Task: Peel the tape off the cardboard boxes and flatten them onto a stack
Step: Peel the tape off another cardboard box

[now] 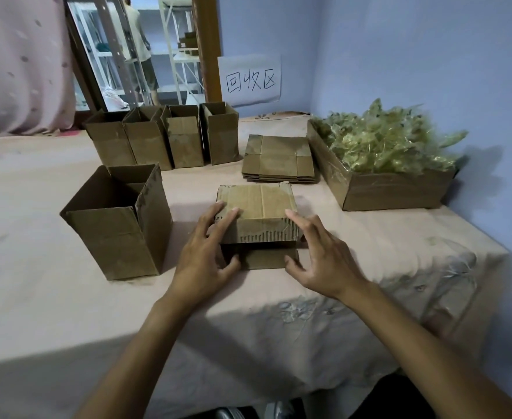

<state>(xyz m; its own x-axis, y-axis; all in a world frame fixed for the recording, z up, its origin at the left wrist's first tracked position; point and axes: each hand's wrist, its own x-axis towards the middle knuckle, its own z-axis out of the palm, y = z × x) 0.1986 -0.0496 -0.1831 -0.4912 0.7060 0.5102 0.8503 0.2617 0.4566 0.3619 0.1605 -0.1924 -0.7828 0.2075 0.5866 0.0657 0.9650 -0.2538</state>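
1. The bench [52,297] is draped in a pale pink cloth with faded flower stitching at its near right corner. It stands against blue walls.
2. A paper sign [250,80] with handwritten characters hangs on the back wall. To its left are a wood-framed glass pane [133,49] and a pink curtain [22,62].
3. A row of four open boxes [161,137] stands upright at the back, and one larger open box [115,225] stands nearer on the left.
4. A long open carton [390,192] at the right wall is heaped with crumpled greenish tape [390,143].
5. The stack of flattened boxes [278,160] lies between the row and the carton.
6. The cardboard box [257,207] sits at mid-bench, in front of the stack. It is closed on top under glossy tape, with a ragged corrugated front edge.
7. The left hand [206,252] grasps its left corner, fingers on top and thumb on the front.
8. The right hand [318,252] is released, its spread fingers touching the right side.
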